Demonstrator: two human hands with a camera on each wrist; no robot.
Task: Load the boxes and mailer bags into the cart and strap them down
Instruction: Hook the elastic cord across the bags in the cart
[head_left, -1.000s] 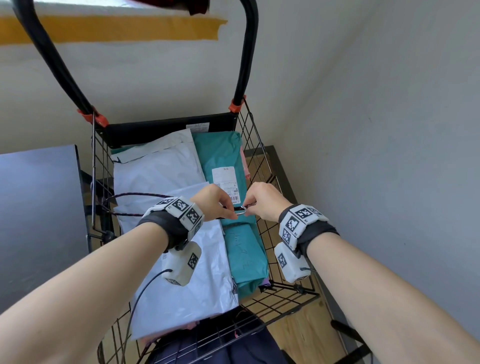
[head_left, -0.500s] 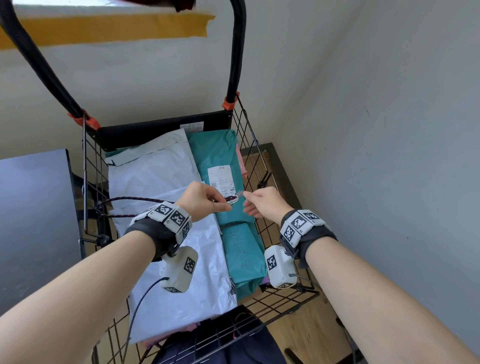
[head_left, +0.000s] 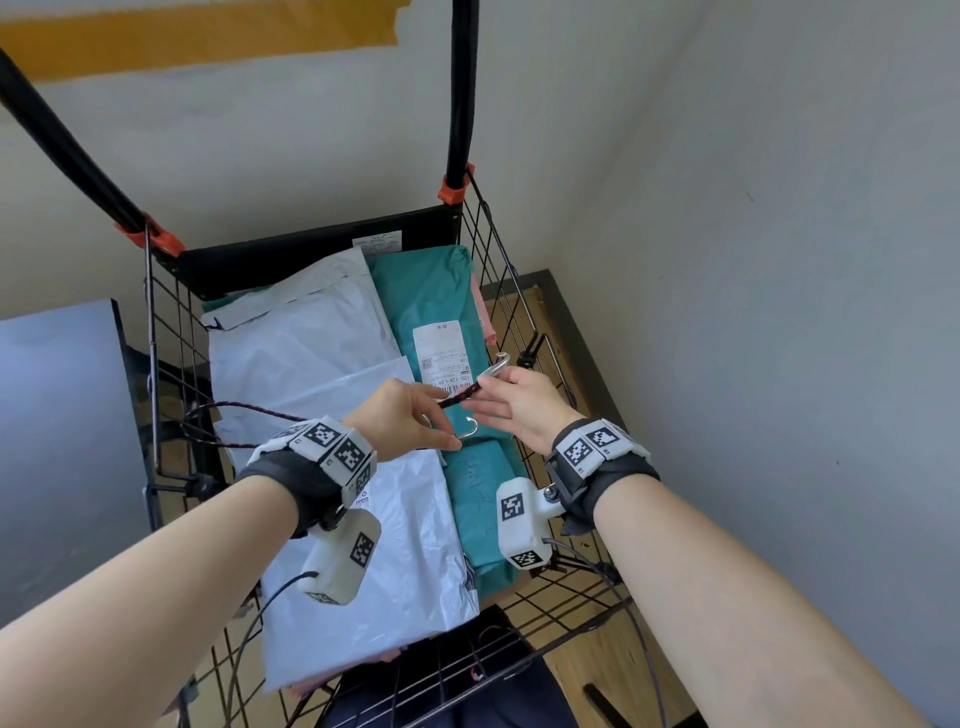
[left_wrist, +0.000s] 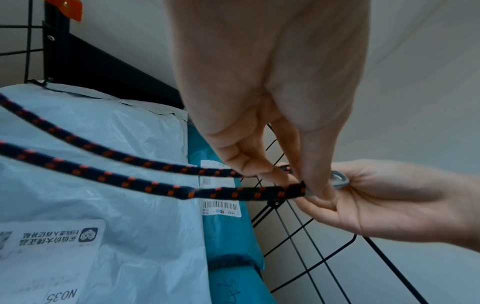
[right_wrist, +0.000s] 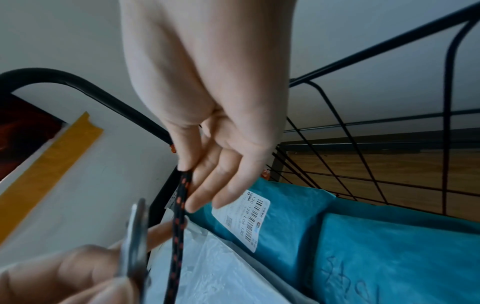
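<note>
- Left hand (head_left: 402, 421) pinches one metal hook (head_left: 466, 430) of the bungee cord (left_wrist: 145, 164).
- Right hand (head_left: 522, 402), at its 3 o'clock, pinches the cord's other end above teal mailer bags (head_left: 441, 296) in the cart (head_left: 498, 260).

**Around the cart**

A pale wall (head_left: 779, 260) meets a second wall (head_left: 260, 145) in a corner; a strip of yellow tape (head_left: 197, 39) runs across the second wall near the top, its right end torn unevenly; the right-wrist view shows the same tape (right_wrist: 49, 168) slanting beside a dark red panel (right_wrist: 23, 131); a dark grey surface (head_left: 57, 441) stands at the left, its top bare where it shows; wood floor (head_left: 540, 322) lies at the foot of the corner, edged by a dark skirting (head_left: 569, 317); more floor (head_left: 587, 670) shows lower down.
</note>
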